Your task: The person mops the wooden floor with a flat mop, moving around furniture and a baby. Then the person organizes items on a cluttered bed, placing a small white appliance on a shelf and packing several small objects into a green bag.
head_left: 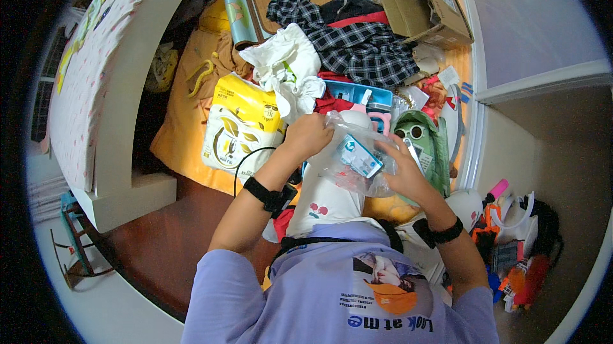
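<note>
A transparent plastic bag (341,175) is stretched between my two hands, above my lap. Inside it, or behind its film, shows a small blue-and-white packet (362,156). My left hand (309,135) has its fingers closed on the bag's upper left edge. At the bag's right side, my right hand (406,170) grips it with curled fingers. Just beyond the bag is a blue tray (370,97) with small items in it and a pink handle-like piece (382,120) beside it. To the right lies a green pouch (437,152) with white-rimmed glasses (408,132) on it.
A yellow-and-white tissue pack (242,123) sits at the left. Farther off lie a white cloth (287,63), a black checked shirt (357,47) and an open cardboard box (424,8). Assorted toys (517,248) are heaped by the right wall. A bed (96,69) stands left.
</note>
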Demonstrator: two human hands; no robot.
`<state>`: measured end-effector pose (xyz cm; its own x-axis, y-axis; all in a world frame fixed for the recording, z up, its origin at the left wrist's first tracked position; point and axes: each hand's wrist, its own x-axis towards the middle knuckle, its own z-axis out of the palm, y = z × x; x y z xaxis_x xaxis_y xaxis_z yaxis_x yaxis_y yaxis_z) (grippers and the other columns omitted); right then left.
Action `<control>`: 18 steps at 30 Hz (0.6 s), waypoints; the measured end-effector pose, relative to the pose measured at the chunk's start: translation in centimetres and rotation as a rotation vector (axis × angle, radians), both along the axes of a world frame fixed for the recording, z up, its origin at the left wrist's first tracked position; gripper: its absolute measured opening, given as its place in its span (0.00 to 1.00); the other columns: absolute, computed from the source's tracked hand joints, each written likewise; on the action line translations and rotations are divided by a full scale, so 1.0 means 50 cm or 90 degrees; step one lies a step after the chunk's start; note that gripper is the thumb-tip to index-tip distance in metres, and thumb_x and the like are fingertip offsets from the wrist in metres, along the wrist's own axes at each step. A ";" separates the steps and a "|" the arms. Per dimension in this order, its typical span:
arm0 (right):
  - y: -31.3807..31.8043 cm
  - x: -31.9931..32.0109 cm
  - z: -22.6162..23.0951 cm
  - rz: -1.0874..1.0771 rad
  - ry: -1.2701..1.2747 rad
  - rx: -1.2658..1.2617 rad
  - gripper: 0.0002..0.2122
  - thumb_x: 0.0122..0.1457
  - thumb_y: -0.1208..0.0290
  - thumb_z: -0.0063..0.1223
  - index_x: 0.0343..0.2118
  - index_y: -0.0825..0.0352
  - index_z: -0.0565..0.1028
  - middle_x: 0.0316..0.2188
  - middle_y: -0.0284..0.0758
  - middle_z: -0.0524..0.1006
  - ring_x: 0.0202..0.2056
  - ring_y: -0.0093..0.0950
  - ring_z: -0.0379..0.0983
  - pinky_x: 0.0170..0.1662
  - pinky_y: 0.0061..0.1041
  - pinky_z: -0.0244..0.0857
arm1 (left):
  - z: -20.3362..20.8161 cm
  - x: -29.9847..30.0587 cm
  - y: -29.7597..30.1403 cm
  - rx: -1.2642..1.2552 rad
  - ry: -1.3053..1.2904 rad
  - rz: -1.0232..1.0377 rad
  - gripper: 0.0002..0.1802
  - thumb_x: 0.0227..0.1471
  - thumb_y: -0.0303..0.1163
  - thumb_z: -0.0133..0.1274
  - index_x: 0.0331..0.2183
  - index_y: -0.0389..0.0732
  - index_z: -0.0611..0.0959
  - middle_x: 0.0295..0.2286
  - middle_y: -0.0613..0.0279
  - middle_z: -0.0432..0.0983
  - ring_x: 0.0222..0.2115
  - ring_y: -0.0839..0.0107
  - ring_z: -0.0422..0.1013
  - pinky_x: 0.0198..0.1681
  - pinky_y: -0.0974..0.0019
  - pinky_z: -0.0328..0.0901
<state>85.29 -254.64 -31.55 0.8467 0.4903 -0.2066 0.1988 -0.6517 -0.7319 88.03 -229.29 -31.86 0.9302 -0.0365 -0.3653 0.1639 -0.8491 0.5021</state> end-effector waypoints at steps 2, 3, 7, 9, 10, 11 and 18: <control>-0.025 -0.007 0.003 -0.001 -0.033 0.078 0.24 0.44 0.84 0.48 0.49 0.66 0.68 0.57 0.42 0.56 0.56 0.38 0.56 0.56 0.30 0.53 | 0.002 -0.001 0.002 -0.013 0.000 -0.015 0.17 0.45 0.38 0.47 0.27 0.31 0.79 0.26 0.39 0.74 0.30 0.45 0.71 0.34 0.50 0.66; -0.036 -0.010 0.003 0.000 -0.049 0.118 0.24 0.44 0.85 0.47 0.49 0.65 0.68 0.57 0.42 0.56 0.56 0.38 0.57 0.56 0.30 0.53 | 0.005 -0.001 0.002 -0.038 -0.003 -0.015 0.16 0.45 0.37 0.46 0.28 0.32 0.79 0.25 0.39 0.74 0.29 0.46 0.72 0.33 0.50 0.66; -0.053 -0.050 0.004 -0.259 0.317 0.509 0.32 0.50 0.80 0.52 0.59 0.65 0.53 0.57 0.37 0.56 0.56 0.31 0.57 0.55 0.28 0.54 | 0.026 -0.011 -0.010 -0.386 0.071 -0.011 0.19 0.49 0.30 0.43 0.43 0.38 0.76 0.14 0.62 0.66 0.14 0.74 0.64 0.19 0.68 0.59; -0.034 -0.067 -0.007 -0.149 0.276 0.465 0.51 0.40 0.70 0.67 0.61 0.64 0.40 0.60 0.37 0.48 0.48 0.32 0.63 0.51 0.32 0.62 | 0.034 -0.018 -0.034 -0.555 0.180 -0.007 0.21 0.50 0.29 0.42 0.48 0.41 0.74 0.14 0.71 0.63 0.14 0.82 0.60 0.17 0.75 0.56; -0.028 -0.075 -0.011 -0.082 0.194 0.354 0.58 0.33 0.68 0.71 0.62 0.64 0.34 0.60 0.38 0.46 0.46 0.32 0.63 0.48 0.33 0.64 | 0.035 -0.024 -0.056 -0.561 0.179 -0.022 0.19 0.46 0.27 0.41 0.42 0.43 0.78 0.15 0.70 0.65 0.15 0.81 0.62 0.19 0.75 0.58; -0.011 -0.082 -0.021 -0.071 0.162 0.331 0.59 0.28 0.68 0.72 0.61 0.69 0.38 0.61 0.48 0.42 0.60 0.40 0.48 0.54 0.36 0.57 | 0.032 -0.025 -0.081 -0.538 0.214 -0.055 0.19 0.44 0.26 0.42 0.41 0.39 0.78 0.16 0.67 0.67 0.15 0.79 0.63 0.19 0.72 0.59; 0.012 -0.083 -0.098 -0.266 0.088 0.414 0.37 0.42 0.74 0.59 0.57 0.69 0.54 0.54 0.48 0.60 0.55 0.39 0.59 0.54 0.31 0.56 | 0.004 -0.043 -0.209 -0.432 0.160 -0.202 0.21 0.44 0.25 0.49 0.44 0.36 0.73 0.30 0.59 0.74 0.33 0.70 0.70 0.39 0.67 0.65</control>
<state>81.13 -254.03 -36.47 0.9751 0.1958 -0.1040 -0.0888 -0.0846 -0.9924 85.87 -239.76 -31.65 0.7311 -0.5760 -0.3657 0.1424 -0.3954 0.9074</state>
